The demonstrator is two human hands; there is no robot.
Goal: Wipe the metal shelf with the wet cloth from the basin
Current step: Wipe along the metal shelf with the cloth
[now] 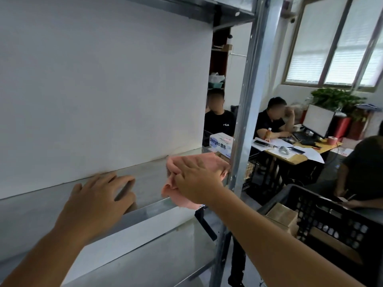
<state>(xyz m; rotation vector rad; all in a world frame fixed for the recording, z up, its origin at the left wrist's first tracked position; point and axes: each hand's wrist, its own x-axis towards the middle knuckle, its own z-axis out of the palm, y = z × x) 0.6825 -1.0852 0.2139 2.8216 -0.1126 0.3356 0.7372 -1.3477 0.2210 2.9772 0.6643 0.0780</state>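
Both hands on metal shelf (149,177), right (196,179) pressing pink cloth (199,162)

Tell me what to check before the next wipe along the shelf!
1. Pink cloth lies under the right hand: ok.
2. Cloth flat on the metal shelf: not ok, one corner hangs over the front edge.
3. Left hand steadies on the shelf, apart from the cloth: ok.
4. Shelf surface between the hands is bare: ok.
5. Cloth wet enough: cannot tell.
6. Metal upright post sits close beside the cloth, so wipe leftward: ok.
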